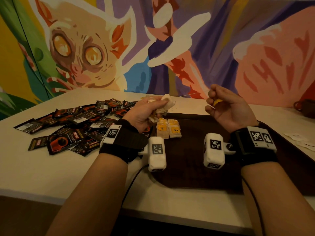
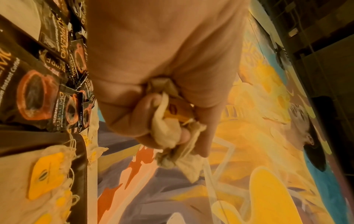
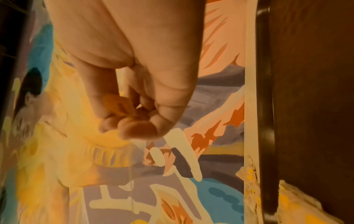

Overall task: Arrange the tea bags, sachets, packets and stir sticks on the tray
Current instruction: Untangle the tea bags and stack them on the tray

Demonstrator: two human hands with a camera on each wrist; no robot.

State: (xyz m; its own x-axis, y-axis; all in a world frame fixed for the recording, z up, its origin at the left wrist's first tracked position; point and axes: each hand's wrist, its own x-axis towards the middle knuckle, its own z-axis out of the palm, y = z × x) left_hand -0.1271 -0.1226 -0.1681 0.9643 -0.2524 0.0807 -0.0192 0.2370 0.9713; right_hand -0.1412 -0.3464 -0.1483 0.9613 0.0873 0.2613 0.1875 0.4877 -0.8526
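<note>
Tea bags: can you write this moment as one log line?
left hand: grips bunched tea bags | right hand: pinches yellow tag | tray: two tea bags laid

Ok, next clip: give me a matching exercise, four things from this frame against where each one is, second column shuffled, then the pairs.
Things:
1. crumpled tea bags
2. yellow tag
3. two tea bags
4. coffee sachets

Places:
A. heaped on the table, left of the tray
B. gripped in the left hand
C. lying side by side on the tray
D. pinched in the right hand

Pairs: 1-B, 2-D, 3-C, 4-A
</note>
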